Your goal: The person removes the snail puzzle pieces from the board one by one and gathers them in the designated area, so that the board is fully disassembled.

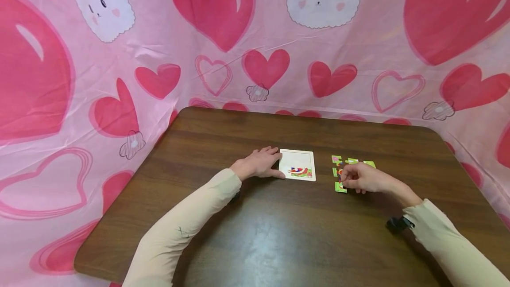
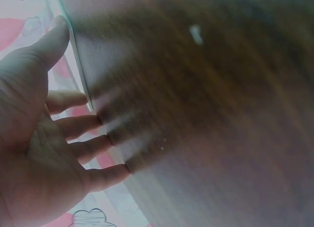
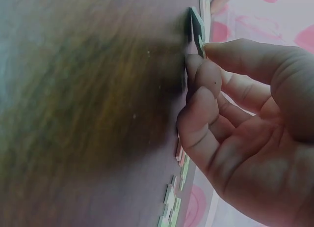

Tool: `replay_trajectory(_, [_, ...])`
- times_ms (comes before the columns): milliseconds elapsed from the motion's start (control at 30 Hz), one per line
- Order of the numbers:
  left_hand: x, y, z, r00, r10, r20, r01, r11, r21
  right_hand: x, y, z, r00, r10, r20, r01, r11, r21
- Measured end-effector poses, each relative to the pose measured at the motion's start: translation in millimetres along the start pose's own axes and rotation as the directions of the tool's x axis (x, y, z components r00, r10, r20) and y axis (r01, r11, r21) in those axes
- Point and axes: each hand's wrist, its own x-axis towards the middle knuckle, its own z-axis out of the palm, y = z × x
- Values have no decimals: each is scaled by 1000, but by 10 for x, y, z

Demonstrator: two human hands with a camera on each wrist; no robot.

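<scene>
A white, square puzzle tray [image 1: 295, 158] lies mid-table, with a joined patch of red, blue and green pieces [image 1: 301, 172] in its lower right corner. My left hand [image 1: 260, 163] rests at the tray's left edge, fingers spread, the thumb at its lower left corner. In the left wrist view the thumb and a fingertip touch the tray's edge [image 2: 80, 65]. To the right of the tray, my right hand [image 1: 364, 177] pinches a green puzzle piece [image 3: 197, 26] between thumb and fingers. That piece tilts up from the tabletop in the right wrist view.
Several loose green puzzle pieces [image 1: 336, 160] lie beyond and beside my right hand, some partly hidden by it. All sit on a brown wooden table [image 1: 255, 225] with rounded corners. A pink cloth [image 1: 271, 30] with hearts and rabbits hangs around the back and sides.
</scene>
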Motion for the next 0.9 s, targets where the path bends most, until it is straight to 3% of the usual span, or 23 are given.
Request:
replay_trajectory(567, [18, -3, 17, 1000, 6, 1, -6, 1000, -4, 48, -6, 45, 999, -1, -36, -1, 998, -65])
replay_trajectory(900, [8, -9, 7, 1000, 4, -7, -4, 1000, 8, 103, -59, 44, 996, 74, -46, -80, 987, -141])
